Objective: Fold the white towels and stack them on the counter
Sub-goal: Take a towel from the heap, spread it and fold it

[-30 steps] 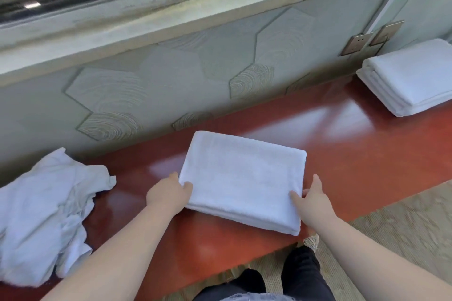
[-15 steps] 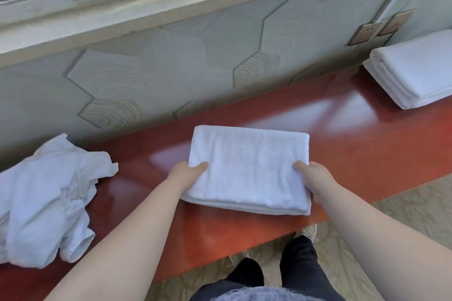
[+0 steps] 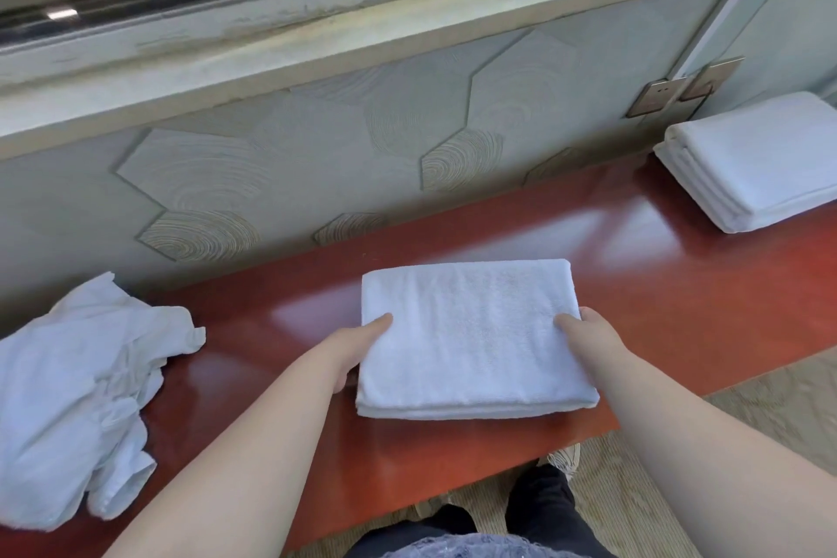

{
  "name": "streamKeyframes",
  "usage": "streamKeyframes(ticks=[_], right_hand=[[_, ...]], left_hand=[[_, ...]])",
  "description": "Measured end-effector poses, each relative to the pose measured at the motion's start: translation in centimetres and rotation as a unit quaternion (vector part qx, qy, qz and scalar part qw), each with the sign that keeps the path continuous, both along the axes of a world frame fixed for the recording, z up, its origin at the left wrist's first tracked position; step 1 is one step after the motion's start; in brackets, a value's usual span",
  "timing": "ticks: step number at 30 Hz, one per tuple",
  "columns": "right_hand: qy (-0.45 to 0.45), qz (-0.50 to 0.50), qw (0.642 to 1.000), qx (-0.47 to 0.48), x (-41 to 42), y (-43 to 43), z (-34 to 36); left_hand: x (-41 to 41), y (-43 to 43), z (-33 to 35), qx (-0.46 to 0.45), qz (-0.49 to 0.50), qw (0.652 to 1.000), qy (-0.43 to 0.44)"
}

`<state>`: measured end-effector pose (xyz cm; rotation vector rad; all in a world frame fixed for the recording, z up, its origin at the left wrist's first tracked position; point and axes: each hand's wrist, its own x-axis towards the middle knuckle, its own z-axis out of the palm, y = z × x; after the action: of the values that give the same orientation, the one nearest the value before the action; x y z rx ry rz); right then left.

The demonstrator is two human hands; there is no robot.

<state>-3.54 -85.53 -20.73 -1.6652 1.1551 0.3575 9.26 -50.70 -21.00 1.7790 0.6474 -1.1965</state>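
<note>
A folded white towel (image 3: pixel 471 340) lies at the middle of the red counter (image 3: pixel 679 308). My left hand (image 3: pixel 358 344) grips its left edge, thumb on top and fingers under. At the towel's right edge my right hand (image 3: pixel 589 335) holds it the same way. The towel's near edge looks slightly raised off the counter. A stack of folded white towels (image 3: pixel 761 159) sits at the far right. A crumpled pile of unfolded white towels (image 3: pixel 77 394) lies at the left.
A patterned wall (image 3: pixel 317 150) with a window sill runs behind the counter. Two switch plates (image 3: pixel 679 91) sit on the wall near the stack. Bare counter lies between the held towel and the stack. Carpet and my legs are below the counter's front edge.
Both hands have moved from the towel's near corners to its side edges and taken hold of it. The towel has squared up and its near edge has risen a little.
</note>
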Motion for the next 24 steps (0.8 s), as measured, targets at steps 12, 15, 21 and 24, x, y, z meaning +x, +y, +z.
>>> streamKeyframes(ticks=[12,15,21,24], right_hand=[[0.013,0.070,0.997,0.000,0.3,-2.2,-1.0],[0.030,0.141,0.988,-0.063,0.6,-1.8,-0.8],[0.012,0.160,0.980,-0.116,1.5,-2.3,0.6],[0.008,0.178,0.978,-0.113,1.4,-3.8,2.0]], left_hand=[[-1.6,-0.6,-1.3,0.021,-0.052,0.975,-0.213],[-1.9,-0.7,-1.6,0.064,-0.103,0.957,-0.263],[-1.8,-2.6,-1.1,0.020,0.024,0.977,-0.213],[-1.8,-4.8,0.7,-0.039,0.063,0.983,-0.166]])
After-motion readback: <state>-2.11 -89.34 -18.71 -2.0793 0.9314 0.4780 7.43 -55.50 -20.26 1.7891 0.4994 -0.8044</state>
